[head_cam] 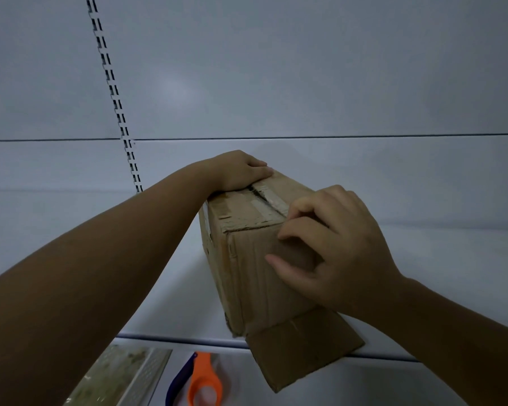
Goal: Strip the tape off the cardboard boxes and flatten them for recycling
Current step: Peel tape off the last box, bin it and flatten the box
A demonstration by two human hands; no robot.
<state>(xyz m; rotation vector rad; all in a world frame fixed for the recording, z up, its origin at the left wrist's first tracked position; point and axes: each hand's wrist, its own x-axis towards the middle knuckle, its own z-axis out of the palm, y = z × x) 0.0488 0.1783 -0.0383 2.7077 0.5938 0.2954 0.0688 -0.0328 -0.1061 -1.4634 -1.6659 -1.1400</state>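
A brown cardboard box [247, 276] stands upright on a white shelf [437, 288], its bottom flap [302, 356] folded out over the shelf's front edge. Clear tape [261, 206] runs along the torn top seam. My left hand [241, 171] rests on the far top corner of the box, its fingers laid over the top. My right hand [329, 247] is at the near top edge, with curled fingertips picking at the tape end there and the thumb against the front face.
A white back wall with a slotted shelf upright [118, 106] rises behind the box. Below the shelf edge lie an orange and blue tape dispenser [200, 382] and a flat perforated metal strip [121, 376].
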